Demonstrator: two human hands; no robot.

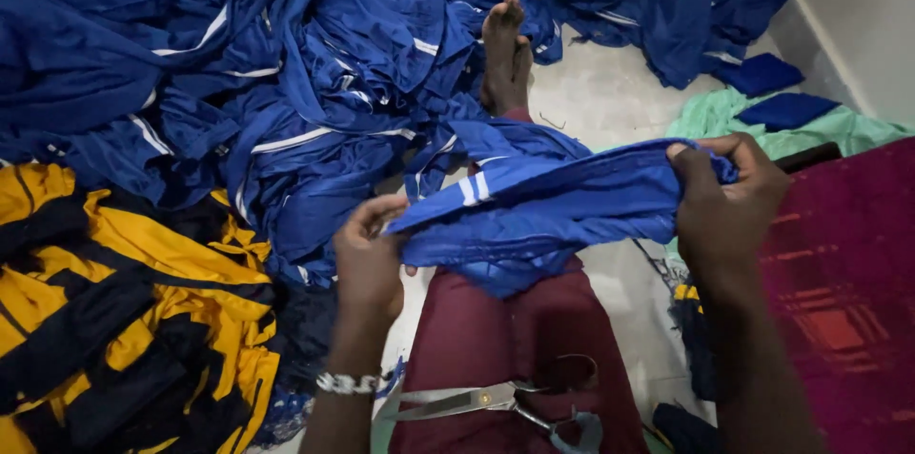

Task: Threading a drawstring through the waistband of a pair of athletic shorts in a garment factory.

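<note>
Head view, my left hand (370,259) pinching one end of a blue white-striped garment (534,201), my right hand (729,201) fingers curled tight on the other end, cloth stretched above my maroon-clad leg (505,340), scissors (496,402) resting on it, blue garment heap (238,63) beyond, yellow-black pile (114,311) at left.

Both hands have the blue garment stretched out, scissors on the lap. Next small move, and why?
Probably free the right hand to pick up the scissors: the blue garment is held taut between it and the left hand, while the scissors lie unused on the lap.
</note>
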